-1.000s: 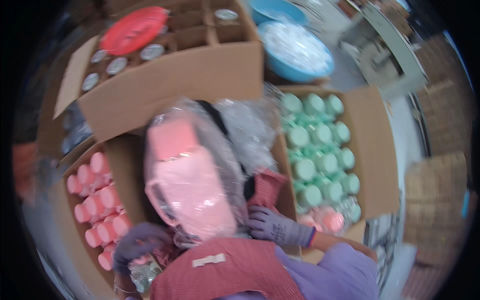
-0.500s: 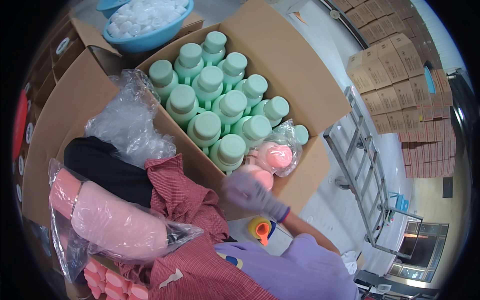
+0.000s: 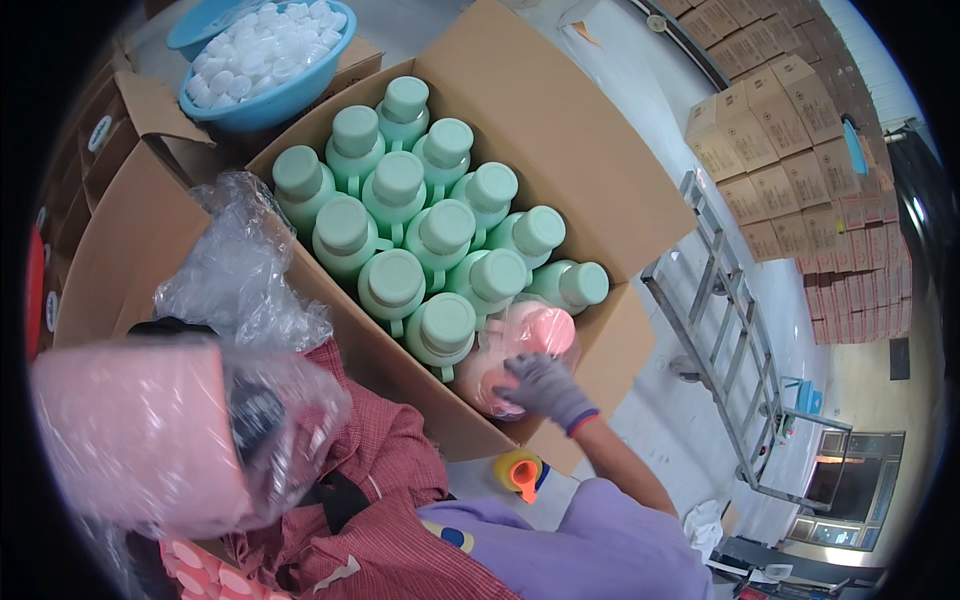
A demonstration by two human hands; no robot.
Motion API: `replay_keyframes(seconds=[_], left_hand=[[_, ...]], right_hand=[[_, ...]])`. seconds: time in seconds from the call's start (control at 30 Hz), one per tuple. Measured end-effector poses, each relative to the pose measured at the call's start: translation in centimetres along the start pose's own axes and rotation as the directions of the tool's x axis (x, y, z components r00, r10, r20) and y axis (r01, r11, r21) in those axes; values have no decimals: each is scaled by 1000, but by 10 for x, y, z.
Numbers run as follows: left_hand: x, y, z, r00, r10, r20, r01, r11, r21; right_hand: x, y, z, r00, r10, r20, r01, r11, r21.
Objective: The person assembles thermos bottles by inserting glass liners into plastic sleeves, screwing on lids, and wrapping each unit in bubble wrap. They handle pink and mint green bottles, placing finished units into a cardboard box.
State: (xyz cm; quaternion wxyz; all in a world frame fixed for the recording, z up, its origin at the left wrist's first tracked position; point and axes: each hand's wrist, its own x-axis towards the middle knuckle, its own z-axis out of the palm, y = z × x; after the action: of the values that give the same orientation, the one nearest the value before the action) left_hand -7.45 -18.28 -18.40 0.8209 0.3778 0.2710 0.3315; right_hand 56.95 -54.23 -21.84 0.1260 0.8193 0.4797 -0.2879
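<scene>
My right hand point(image 3: 548, 388), in a grey-purple knit glove, has its fingers closed over a pink bottle point(image 3: 490, 372) in see-through plastic. This bottle is at the near right corner of an open carton point(image 3: 345, 345). Its pink cap point(image 3: 548, 328) leans toward the right. Several mint-green bottles point(image 3: 443, 232) with handles and round caps stand in rows beside it. Large and blurred at the left is another bagged pink bottle point(image 3: 135, 430), raised close to the camera. Whatever supports it is hidden, and my left hand does not show.
Crumpled plastic film point(image 3: 225, 265) lies against the carton's left side. A blue basin point(image 3: 275, 108) of white caps stands behind. Red plaid cloth point(image 3: 385, 450) spreads below. A metal ladder-like frame point(image 3: 715, 330) and stacked cartons point(image 3: 770, 150) are at the right.
The left bagged bottle has risen toward the camera and turned. My right hand has moved right onto the pink bottle in the carton. The whole view has shifted slightly.
</scene>
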Motion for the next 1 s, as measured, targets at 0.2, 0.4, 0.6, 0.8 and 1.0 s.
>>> replay_keyframes(seconds=[0.2, 0.4, 0.6, 0.8, 1.0], left_hand=[[29, -26, 4, 988, 4, 152, 16, 992, -127], [40, -50, 25, 995, -32, 96, 48, 983, -175], [84, -63, 36, 983, -68, 173, 97, 981, -167], [109, -106, 103, 955, 16, 298, 70, 959, -275], [107, -105, 121, 979, 34, 201, 17, 969, -247]], right_hand=[[52, 108, -79, 734, 450, -508, -293, 885, 361], [99, 163, -10, 663, 658, -358, -497, 744, 446], [15, 169, -143, 451, 598, -663, 284, 608, 741], [53, 154, -72, 906, 412, 95, 37, -301, 953], [93, 147, -15, 905, 422, 51, 179, -488, 854]])
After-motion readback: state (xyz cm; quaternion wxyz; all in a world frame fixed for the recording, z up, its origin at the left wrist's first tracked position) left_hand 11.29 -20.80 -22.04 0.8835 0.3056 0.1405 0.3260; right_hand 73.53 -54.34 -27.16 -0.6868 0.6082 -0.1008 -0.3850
